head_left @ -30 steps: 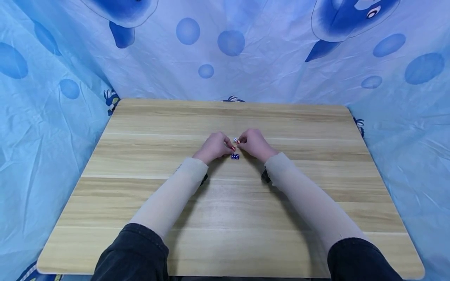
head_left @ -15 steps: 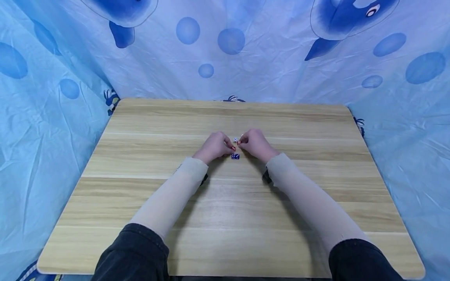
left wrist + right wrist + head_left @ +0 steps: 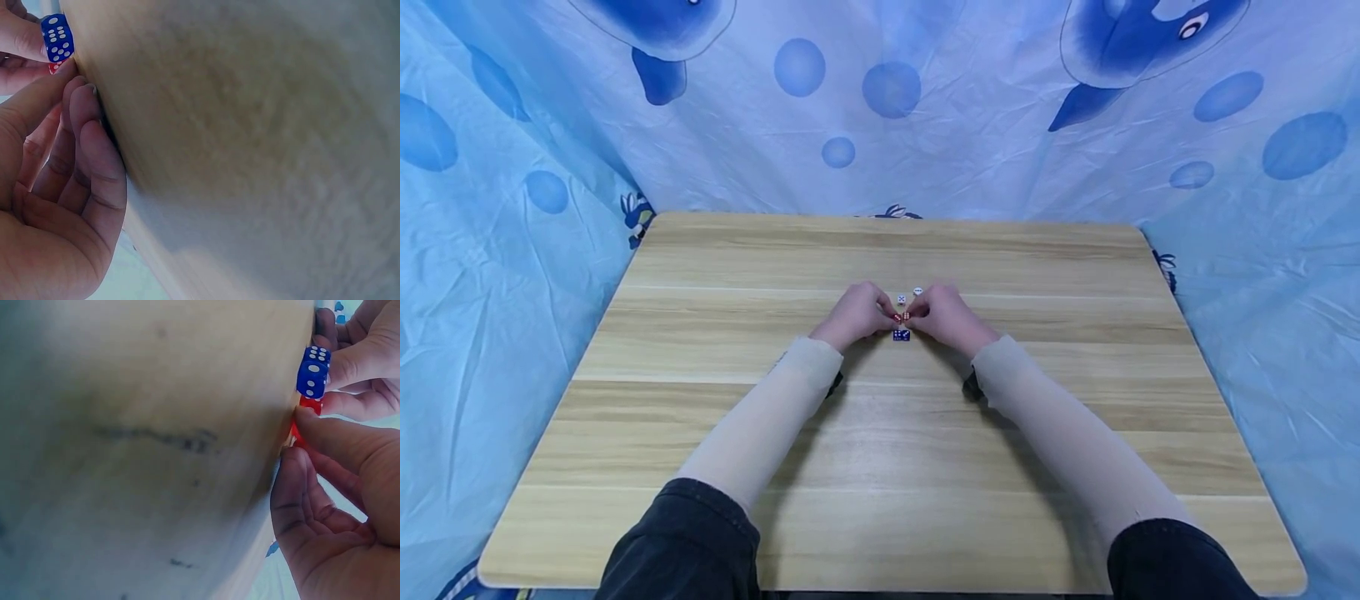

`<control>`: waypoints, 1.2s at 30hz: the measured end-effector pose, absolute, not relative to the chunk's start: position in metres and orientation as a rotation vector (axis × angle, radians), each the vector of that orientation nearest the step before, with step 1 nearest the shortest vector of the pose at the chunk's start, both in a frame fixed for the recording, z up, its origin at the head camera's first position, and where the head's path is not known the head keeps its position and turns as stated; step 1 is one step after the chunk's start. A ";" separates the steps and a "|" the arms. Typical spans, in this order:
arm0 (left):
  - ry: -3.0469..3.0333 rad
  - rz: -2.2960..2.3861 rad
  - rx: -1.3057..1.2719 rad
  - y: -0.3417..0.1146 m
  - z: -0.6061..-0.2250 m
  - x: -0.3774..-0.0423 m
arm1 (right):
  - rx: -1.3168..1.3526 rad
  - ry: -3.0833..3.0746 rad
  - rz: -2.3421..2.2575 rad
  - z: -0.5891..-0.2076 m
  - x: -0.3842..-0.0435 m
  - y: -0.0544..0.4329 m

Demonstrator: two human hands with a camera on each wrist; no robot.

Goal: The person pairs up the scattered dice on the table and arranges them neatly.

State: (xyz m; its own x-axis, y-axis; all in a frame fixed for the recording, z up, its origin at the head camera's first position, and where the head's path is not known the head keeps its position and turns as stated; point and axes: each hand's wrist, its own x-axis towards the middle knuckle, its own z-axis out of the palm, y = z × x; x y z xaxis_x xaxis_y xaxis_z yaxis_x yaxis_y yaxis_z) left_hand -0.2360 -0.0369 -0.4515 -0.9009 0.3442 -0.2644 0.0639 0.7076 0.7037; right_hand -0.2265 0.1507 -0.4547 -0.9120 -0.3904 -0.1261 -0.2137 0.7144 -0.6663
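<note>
Near the middle of the table, my left hand [image 3: 859, 315] pinches a red die [image 3: 897, 317] at its fingertips. My right hand [image 3: 953, 318] pinches a second red die [image 3: 906, 316] just to the right; the two dice look side by side, perhaps touching. Two blue dice [image 3: 902, 335] sit together on the near side of the red ones. Beyond lie a white die [image 3: 902, 298] and another white die [image 3: 917, 292] near my right knuckles. In the right wrist view, my right thumb and fingers partly cover the red die [image 3: 296, 432], below a blue die [image 3: 313, 374].
All the dice stand on a wood-grain table [image 3: 880, 467]. A blue patterned sheet [image 3: 722, 150] hangs behind the table and along both its sides. Both forearms reach across the table from its near edge.
My right hand has brought its red die nearer to me, beside the left one. The second white die now shows fully past my right fingers. My left hand has stayed put.
</note>
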 end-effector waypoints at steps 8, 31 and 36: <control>2.531 1.074 0.326 -0.038 -0.453 -0.237 | -0.513 2.659 -0.986 -0.454 -0.227 0.151; 2.474 1.105 0.310 -0.041 -0.451 -0.236 | -0.590 2.636 -0.991 -0.455 -0.229 0.158; 2.488 1.079 0.292 -0.040 -0.450 -0.236 | -0.594 2.636 -0.989 -0.456 -0.229 0.157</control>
State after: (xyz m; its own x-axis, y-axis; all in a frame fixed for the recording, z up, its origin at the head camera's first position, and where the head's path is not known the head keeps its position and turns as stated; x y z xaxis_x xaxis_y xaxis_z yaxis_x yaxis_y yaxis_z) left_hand -0.2356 -0.0399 -0.4504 -0.8937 0.3459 -0.2858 0.0276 0.6782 0.7344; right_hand -0.2292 0.1574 -0.4564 -0.8817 -0.4612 -0.0999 -0.2816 0.6841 -0.6728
